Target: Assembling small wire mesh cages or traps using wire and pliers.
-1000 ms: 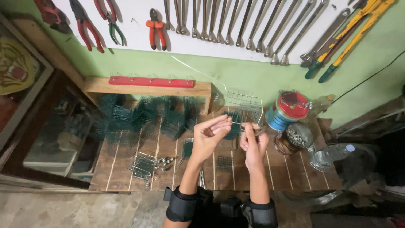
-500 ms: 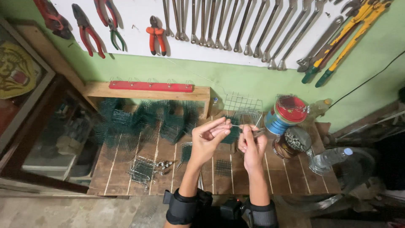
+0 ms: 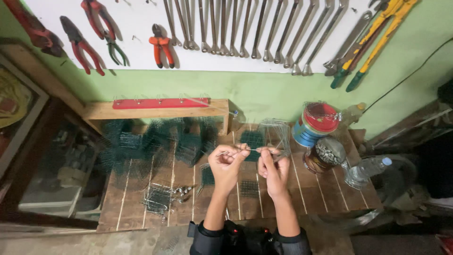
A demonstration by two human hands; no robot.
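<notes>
Wooden slat bench [image 3: 155,189] below a wall of hung tools; left hand [image 3: 227,165] and right hand [image 3: 274,169] both pinched shut on a thin wire [image 3: 250,150], held level above green mesh pieces [image 3: 155,144]; tin can [image 3: 315,123] just right.

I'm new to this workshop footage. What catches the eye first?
Both hands, left and right, pinch a thin wire above the wooden bench. Behind them, wrenches and red pliers hang on the white board, and green mesh pieces pile at bench left.
</notes>
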